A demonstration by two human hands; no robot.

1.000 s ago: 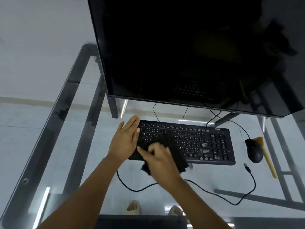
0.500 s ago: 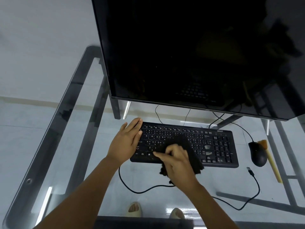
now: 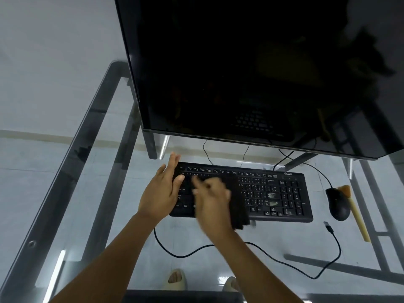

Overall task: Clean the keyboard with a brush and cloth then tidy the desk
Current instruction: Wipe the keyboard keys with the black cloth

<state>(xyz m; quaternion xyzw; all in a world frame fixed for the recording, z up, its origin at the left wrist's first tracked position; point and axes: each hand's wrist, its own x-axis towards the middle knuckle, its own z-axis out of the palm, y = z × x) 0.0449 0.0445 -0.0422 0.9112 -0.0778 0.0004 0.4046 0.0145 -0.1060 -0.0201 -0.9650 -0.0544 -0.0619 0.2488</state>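
A: Where is the keyboard [image 3: 258,191]?
B: On the glass desk [image 3: 65,193], below the monitor [image 3: 251,68].
A: Hands?
B: Left hand [image 3: 161,193] flat, fingers extended, on its left end. Right hand [image 3: 211,202] grips the cloth [image 3: 239,212].

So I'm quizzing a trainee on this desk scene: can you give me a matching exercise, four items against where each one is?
Items:
1. black cloth
2. wooden-handled brush
3. black computer mouse
4. left hand

Places:
A. on the glass, right of the mouse
B. keyboard's left end
C. under the right hand
D. just right of the black keyboard

Pairs: 1-C, 2-A, 3-D, 4-B
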